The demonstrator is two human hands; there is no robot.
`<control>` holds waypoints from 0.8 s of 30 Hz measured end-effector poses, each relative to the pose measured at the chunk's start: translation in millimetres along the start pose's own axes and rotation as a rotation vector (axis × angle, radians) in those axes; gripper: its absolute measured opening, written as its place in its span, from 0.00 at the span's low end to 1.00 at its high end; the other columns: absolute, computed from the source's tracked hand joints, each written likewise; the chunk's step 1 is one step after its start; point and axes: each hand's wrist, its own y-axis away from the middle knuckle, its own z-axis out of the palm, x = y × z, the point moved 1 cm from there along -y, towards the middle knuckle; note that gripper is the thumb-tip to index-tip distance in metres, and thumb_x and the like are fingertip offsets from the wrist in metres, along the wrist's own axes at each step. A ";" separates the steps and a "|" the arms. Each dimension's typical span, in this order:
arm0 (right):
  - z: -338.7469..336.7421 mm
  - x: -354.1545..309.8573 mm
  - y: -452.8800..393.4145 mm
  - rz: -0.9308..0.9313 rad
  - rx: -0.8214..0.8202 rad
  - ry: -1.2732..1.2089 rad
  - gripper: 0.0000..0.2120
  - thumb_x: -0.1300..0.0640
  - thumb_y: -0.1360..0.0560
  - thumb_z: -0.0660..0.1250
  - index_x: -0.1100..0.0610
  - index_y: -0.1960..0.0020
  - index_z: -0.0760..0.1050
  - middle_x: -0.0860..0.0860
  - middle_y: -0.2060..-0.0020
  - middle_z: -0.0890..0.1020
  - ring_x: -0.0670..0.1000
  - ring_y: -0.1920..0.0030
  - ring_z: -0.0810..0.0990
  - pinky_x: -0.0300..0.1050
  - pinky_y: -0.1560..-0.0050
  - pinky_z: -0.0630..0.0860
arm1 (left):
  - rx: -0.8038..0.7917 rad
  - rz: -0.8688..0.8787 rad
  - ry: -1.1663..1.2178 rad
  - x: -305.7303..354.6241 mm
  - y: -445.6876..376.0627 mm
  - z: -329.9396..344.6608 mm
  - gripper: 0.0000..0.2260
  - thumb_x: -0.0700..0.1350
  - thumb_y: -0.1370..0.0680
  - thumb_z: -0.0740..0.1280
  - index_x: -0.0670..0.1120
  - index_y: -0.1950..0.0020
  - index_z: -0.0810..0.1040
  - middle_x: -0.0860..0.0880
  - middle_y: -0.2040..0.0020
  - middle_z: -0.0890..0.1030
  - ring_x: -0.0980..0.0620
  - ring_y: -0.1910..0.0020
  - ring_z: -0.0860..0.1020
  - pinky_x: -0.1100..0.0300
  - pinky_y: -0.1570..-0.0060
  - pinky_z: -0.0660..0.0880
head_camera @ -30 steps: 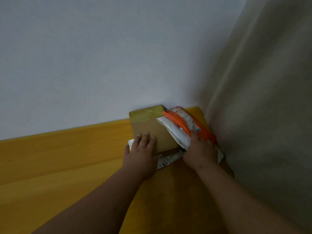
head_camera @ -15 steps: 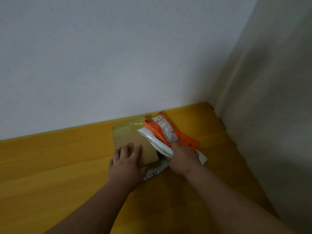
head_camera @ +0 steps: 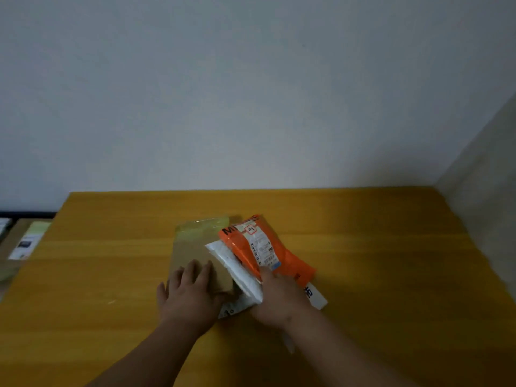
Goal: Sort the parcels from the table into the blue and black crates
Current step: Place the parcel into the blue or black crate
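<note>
A small pile of parcels lies on the yellow wooden table [head_camera: 377, 261]. A flat brown cardboard parcel [head_camera: 192, 247] with yellowish tape on its far end sits on the left, and my left hand [head_camera: 190, 294] rests flat on its near end. An orange mailer [head_camera: 268, 247] with a white label leans over a white mailer [head_camera: 237, 272]. My right hand [head_camera: 279, 297] grips the near ends of these two, thumb on top. Another white mailer [head_camera: 317, 296] lies underneath. No crate is in view.
The table meets a pale wall at the back and a beige curtain [head_camera: 485, 196] at the right. Past the table's left edge stands a cardboard box [head_camera: 25, 241] with a white label and something green.
The pile and both hands have slid away from the right corner toward the table's middle. The view has swung left, bringing the table's left edge into sight.
</note>
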 end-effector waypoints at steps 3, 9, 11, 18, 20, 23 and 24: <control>13.6 -33.9 10.5 -0.073 -0.133 0.018 0.53 0.37 0.34 0.74 0.46 0.21 0.46 0.54 0.25 0.60 0.60 0.27 0.61 0.56 0.29 0.64 | 0.012 -0.142 0.133 -28.0 9.5 -1.5 0.29 0.57 0.22 0.60 0.60 0.22 0.54 0.53 0.20 0.50 0.46 0.22 0.47 0.43 0.26 0.50; 30.0 -53.3 25.7 -0.090 -0.053 -0.095 0.35 0.32 0.28 0.63 0.43 0.26 0.61 0.48 0.28 0.67 0.56 0.28 0.65 0.57 0.28 0.59 | 0.246 -0.351 1.075 -53.0 42.2 -10.4 0.18 0.41 0.19 0.57 0.53 0.32 0.74 0.44 0.33 0.76 0.40 0.36 0.75 0.47 0.39 0.73; 39.1 -54.4 29.4 -0.084 -0.024 -0.071 0.33 0.32 0.27 0.63 0.45 0.27 0.63 0.48 0.29 0.68 0.55 0.29 0.66 0.58 0.28 0.60 | 0.274 -0.372 1.116 -56.3 53.6 -13.1 0.19 0.48 0.16 0.56 0.49 0.25 0.67 0.45 0.27 0.70 0.42 0.30 0.69 0.49 0.37 0.69; 63.8 -75.6 40.9 -0.024 -0.010 -0.171 0.29 0.40 0.28 0.69 0.47 0.30 0.67 0.48 0.34 0.73 0.53 0.35 0.74 0.54 0.35 0.73 | 0.125 -0.188 0.925 -74.1 69.9 -15.6 0.25 0.50 0.18 0.60 0.48 0.22 0.59 0.44 0.28 0.70 0.44 0.32 0.72 0.52 0.39 0.71; 65.9 -84.9 38.3 -0.008 -0.012 -0.172 0.25 0.47 0.24 0.68 0.47 0.29 0.67 0.49 0.34 0.74 0.54 0.34 0.74 0.53 0.35 0.74 | 0.098 -0.155 0.861 -87.6 66.0 -19.1 0.26 0.50 0.18 0.60 0.48 0.21 0.58 0.44 0.27 0.70 0.43 0.32 0.71 0.50 0.38 0.72; 69.3 -107.9 29.8 0.017 0.041 -0.172 0.20 0.56 0.21 0.62 0.48 0.29 0.69 0.51 0.34 0.75 0.56 0.34 0.74 0.53 0.33 0.73 | 0.062 -0.114 0.808 -115.5 50.9 -30.8 0.26 0.51 0.17 0.60 0.48 0.21 0.57 0.44 0.25 0.67 0.43 0.29 0.68 0.49 0.34 0.70; 71.7 -118.4 27.3 0.030 0.061 -0.178 0.20 0.57 0.20 0.61 0.48 0.29 0.69 0.51 0.34 0.75 0.56 0.34 0.74 0.52 0.32 0.72 | 0.059 -0.103 0.804 -126.2 45.6 -35.5 0.26 0.51 0.17 0.60 0.48 0.21 0.58 0.44 0.25 0.67 0.43 0.29 0.68 0.51 0.35 0.70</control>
